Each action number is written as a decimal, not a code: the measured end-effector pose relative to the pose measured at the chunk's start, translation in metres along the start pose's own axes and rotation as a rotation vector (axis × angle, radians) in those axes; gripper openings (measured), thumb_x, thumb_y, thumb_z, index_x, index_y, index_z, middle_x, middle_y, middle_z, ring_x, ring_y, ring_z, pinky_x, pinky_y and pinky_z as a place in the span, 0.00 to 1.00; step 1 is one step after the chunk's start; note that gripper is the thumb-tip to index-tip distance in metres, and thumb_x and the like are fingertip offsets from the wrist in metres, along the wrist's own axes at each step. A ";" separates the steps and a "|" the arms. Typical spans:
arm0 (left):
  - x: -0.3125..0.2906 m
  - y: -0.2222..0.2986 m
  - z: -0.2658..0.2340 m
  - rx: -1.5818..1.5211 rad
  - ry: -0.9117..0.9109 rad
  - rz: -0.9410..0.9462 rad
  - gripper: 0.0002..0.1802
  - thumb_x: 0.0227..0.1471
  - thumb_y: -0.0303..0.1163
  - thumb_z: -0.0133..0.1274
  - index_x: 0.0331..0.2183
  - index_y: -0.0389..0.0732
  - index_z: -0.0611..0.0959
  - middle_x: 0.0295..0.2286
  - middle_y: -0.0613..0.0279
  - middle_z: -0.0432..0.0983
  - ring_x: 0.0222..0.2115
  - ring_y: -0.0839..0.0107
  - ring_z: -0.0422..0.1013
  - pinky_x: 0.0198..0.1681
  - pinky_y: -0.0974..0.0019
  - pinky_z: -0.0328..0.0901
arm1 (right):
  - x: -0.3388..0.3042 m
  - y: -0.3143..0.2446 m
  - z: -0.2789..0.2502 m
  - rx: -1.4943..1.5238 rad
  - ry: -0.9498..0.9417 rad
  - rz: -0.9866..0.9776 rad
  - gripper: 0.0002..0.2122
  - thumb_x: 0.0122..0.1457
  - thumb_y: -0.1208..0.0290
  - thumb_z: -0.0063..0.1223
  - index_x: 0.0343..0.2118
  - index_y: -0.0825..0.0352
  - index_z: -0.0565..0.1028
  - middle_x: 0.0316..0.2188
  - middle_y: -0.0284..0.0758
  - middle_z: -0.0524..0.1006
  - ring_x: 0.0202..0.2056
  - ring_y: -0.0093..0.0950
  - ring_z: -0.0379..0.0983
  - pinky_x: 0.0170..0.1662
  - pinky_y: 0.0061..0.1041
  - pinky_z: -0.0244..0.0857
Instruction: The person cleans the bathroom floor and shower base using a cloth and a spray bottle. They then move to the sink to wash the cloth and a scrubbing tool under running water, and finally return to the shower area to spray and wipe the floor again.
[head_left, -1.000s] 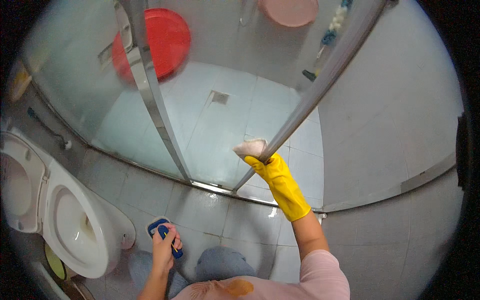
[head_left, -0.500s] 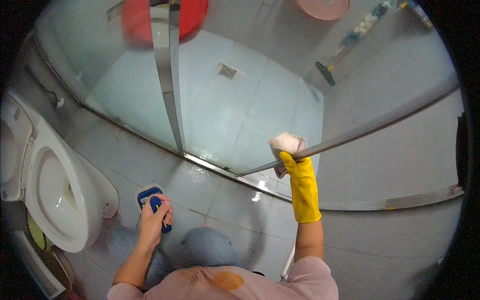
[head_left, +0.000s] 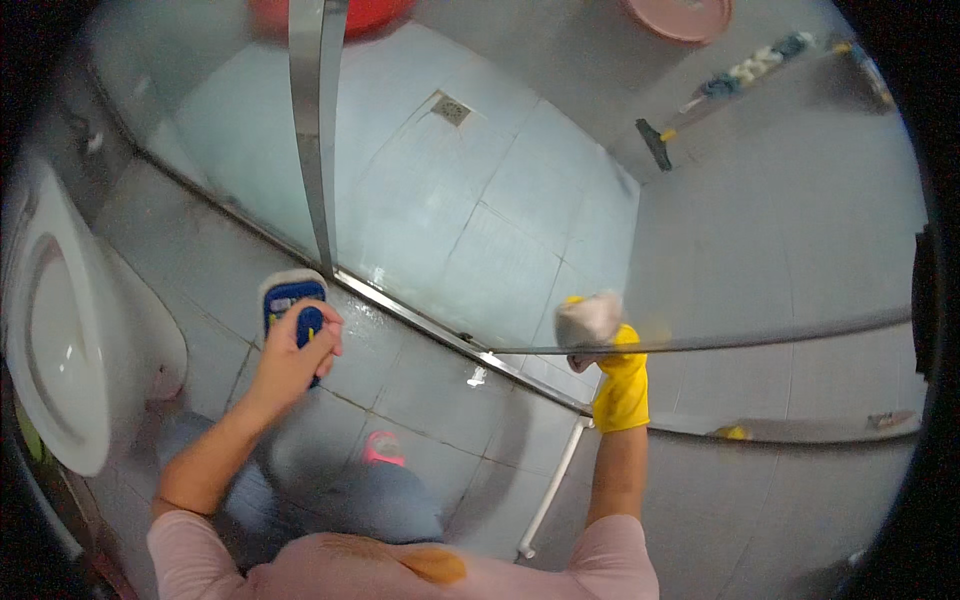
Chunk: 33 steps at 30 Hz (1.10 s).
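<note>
My left hand (head_left: 285,365), bare, is closed round the blue handle of a scrub brush (head_left: 293,292). Its blue head with a pale rim is above the grey floor, left of the shower's metal track (head_left: 415,318). In a yellow rubber glove, my right hand (head_left: 622,385) presses a whitish cloth (head_left: 590,318) round the edge of a glass shower door (head_left: 760,339). The gloved fingers are partly hidden by the cloth and the door edge.
A toilet (head_left: 70,345) stands at the left. A metal post (head_left: 312,150) rises from the track. Beyond lie a floor drain (head_left: 451,109), a red basin (head_left: 375,14), a pink basin (head_left: 682,14) and a squeegee (head_left: 655,145). A white bar (head_left: 553,487) is near my right arm.
The view has shifted, and the toilet sits farther left. The door's edge now lies flatter across the picture. Both hands keep their hold, and a pink slipper has come into sight.
</note>
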<state>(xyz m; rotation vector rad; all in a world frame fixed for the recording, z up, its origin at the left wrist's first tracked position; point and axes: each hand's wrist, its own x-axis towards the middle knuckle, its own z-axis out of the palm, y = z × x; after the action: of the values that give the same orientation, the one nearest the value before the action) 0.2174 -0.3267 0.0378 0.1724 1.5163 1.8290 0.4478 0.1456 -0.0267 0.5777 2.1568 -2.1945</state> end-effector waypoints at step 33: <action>-0.063 -0.039 -0.017 0.045 0.352 -0.079 0.04 0.52 0.27 0.46 0.32 0.39 0.70 0.20 0.65 0.66 0.14 0.82 0.58 0.17 0.78 0.54 | 0.009 0.076 0.006 -0.794 -0.293 0.881 0.17 0.49 0.61 0.56 0.37 0.69 0.72 0.29 0.33 0.74 0.29 0.25 0.69 0.29 0.22 0.64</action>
<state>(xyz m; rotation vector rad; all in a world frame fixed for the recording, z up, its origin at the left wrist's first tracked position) 0.2707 -0.3773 0.0198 -0.1971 1.7760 1.8311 0.4577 0.1385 -0.1027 0.8322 1.8439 -0.8391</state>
